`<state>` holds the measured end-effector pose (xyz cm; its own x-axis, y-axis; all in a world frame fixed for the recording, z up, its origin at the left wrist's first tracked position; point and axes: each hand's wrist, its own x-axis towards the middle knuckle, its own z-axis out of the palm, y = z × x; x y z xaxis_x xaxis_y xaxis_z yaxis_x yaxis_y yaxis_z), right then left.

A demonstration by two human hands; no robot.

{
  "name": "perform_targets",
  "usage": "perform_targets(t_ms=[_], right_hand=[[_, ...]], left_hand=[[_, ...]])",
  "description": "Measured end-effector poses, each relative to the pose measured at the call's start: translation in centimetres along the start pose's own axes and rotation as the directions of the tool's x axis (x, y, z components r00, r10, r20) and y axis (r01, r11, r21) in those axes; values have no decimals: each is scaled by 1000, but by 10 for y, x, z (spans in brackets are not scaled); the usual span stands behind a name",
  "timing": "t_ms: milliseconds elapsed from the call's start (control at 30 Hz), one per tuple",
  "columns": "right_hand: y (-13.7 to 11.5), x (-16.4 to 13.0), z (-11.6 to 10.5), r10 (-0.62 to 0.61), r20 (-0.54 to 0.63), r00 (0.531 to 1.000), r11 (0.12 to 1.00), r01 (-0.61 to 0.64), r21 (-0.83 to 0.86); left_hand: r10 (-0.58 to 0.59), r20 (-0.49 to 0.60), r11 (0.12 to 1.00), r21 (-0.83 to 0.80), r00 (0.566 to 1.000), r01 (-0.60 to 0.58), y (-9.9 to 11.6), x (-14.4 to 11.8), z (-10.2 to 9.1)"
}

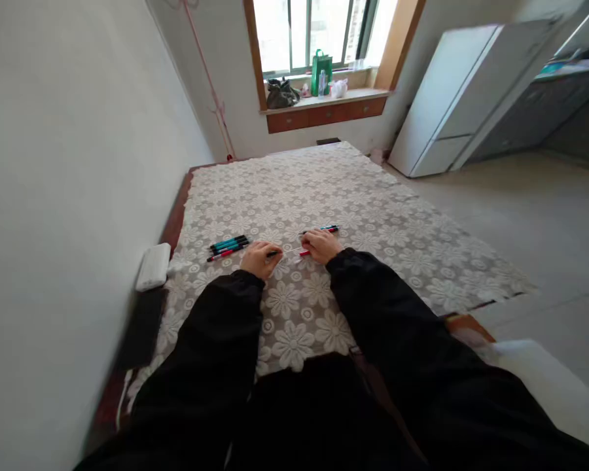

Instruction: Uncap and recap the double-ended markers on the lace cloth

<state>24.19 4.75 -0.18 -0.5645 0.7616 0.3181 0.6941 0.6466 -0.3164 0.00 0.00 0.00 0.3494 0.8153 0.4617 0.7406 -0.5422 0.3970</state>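
Grey-white floral lace cloth (294, 340) over dark-red worktop (177, 212). Left hand (262, 260), just right of the teal/black/red plastic pen row (229, 246), pinches slim black barrel (273, 254). Right hand (321, 245), farther right of row, pinches short red tube (305, 253); thin white stick (292, 250) between hands. Teal/red/black pens (332, 228) right of row, just past right hand. Pen print too small to read. Green bag (319, 64) on windowsill (311, 103), well beyond row.

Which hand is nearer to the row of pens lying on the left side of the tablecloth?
Left. The left hand is just to the right of the row of pens; the right hand is farther right, beyond the left hand.
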Motion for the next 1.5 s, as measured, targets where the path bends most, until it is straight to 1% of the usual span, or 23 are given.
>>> perform_targets(t_ms=[100,233,300,367,500,633,767,867,1033,1167,1300,1500], right_hand=[[0,-2,0,14,-22,1000,999,-13,38],[3,-3,-3,-8,-57,998,997,13,82],[4,-3,-6,-43,-68,997,995,49,82],[4,-4,-10,-96,-67,993,991,102,88],[-2,-5,-16,-212,-18,977,968,212,133],[-5,-6,-12,-253,8,968,952,247,183],[-3,-6,0,-261,64,963,946,241,217],[-1,-5,6,-263,72,962,945,242,221],[8,-4,3,-253,62,965,952,237,194],[16,-6,1,-242,74,968,958,226,178],[18,-6,1,-250,75,965,955,233,185],[20,-5,-3,-191,48,980,973,183,141]], left_hand=[[-63,10,998,25,998,63,-3,0,1],[-127,-1,990,56,992,127,-3,-1,1],[-120,-10,991,60,993,120,-2,-1,1],[-86,-14,995,52,996,87,-2,-2,1],[-28,8,999,30,1000,28,-1,-2,1],[-25,53,999,32,998,23,-1,-3,2],[-44,63,998,36,997,41,-1,-3,2],[-57,54,998,44,997,54,-2,-3,3],[-60,52,998,33,997,58,-3,-3,3],[-70,66,997,29,995,68,0,-3,1],[-87,43,995,43,995,86,5,-3,-1],[-52,59,997,55,997,49,4,-4,-1]])
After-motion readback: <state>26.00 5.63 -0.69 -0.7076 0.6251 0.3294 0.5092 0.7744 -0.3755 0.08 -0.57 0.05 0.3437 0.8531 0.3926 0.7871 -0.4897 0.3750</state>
